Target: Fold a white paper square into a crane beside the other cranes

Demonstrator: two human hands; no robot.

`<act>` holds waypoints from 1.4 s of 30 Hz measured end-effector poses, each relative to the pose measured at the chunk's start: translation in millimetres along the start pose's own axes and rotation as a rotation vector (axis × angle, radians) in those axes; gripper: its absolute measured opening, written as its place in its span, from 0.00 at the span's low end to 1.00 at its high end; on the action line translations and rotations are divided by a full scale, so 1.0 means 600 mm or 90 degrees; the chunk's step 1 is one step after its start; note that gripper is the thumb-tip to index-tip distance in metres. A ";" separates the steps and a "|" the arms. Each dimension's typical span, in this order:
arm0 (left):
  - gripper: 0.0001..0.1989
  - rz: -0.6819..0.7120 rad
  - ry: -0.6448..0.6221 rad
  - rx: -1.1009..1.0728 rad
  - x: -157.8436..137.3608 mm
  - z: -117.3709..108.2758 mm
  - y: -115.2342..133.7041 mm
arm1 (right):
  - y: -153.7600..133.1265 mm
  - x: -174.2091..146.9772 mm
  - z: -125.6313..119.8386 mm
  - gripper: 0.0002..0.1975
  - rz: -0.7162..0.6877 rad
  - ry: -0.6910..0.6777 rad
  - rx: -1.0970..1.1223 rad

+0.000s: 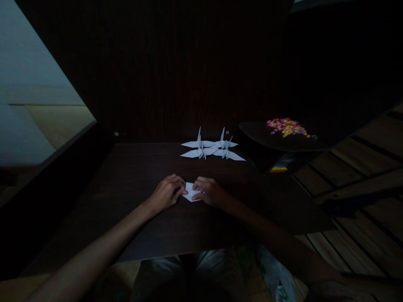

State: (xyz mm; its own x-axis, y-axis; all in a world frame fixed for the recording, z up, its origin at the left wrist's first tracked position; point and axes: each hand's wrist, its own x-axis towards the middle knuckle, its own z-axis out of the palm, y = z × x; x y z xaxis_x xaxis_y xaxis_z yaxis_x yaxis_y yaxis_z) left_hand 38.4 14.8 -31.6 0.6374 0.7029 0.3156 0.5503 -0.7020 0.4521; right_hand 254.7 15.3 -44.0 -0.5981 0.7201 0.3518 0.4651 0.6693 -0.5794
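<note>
A small folded piece of white paper (190,192) lies on the dark wooden desk, between my two hands. My left hand (170,191) pinches its left edge, thumb and fingers closed on the paper. On the other side my right hand (210,191) grips the right part, fingers curled and thumb against the sheet. My palms and fingers hide both ends of the paper. Beyond my hands stand several white origami cranes (201,153), close together in two rows, their wings spread and overlapping.
A rounded side shelf (252,133) at the right bears a heap of small colourful pieces (287,126). Below it is a yellow-and-orange object (278,169). A dark panel (163,84) rises behind the desk, and a raised side board (53,161) bounds its left. Slatted wood (362,155) lies at right.
</note>
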 end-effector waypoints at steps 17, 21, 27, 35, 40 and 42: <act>0.12 0.054 0.009 -0.026 -0.001 -0.002 -0.013 | -0.005 0.001 -0.027 0.11 -0.032 -0.117 0.029; 0.19 0.056 -0.021 -0.040 -0.006 -0.013 -0.015 | -0.008 -0.001 -0.035 0.16 -0.003 -0.147 0.022; 0.17 0.056 -0.070 -0.081 -0.009 -0.038 -0.007 | -0.007 -0.004 -0.039 0.15 -0.027 -0.114 0.010; 0.16 0.068 -0.081 -0.091 -0.014 -0.051 -0.007 | 0.000 -0.009 -0.039 0.10 -0.118 -0.076 -0.038; 0.15 0.053 -0.080 -0.076 -0.019 -0.053 -0.010 | -0.003 -0.011 -0.041 0.10 -0.123 -0.073 -0.065; 0.15 0.045 -0.081 -0.068 -0.020 -0.054 -0.009 | -0.010 -0.011 -0.044 0.09 -0.117 -0.082 -0.085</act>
State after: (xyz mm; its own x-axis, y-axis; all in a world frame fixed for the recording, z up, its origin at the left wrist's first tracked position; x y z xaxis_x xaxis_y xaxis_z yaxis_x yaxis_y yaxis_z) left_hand 10.4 14.1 -10.8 0.7389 0.6278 0.2448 0.4457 -0.7278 0.5213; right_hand 273.1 11.5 -23.7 -0.7550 0.5604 0.3405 0.4178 0.8113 -0.4089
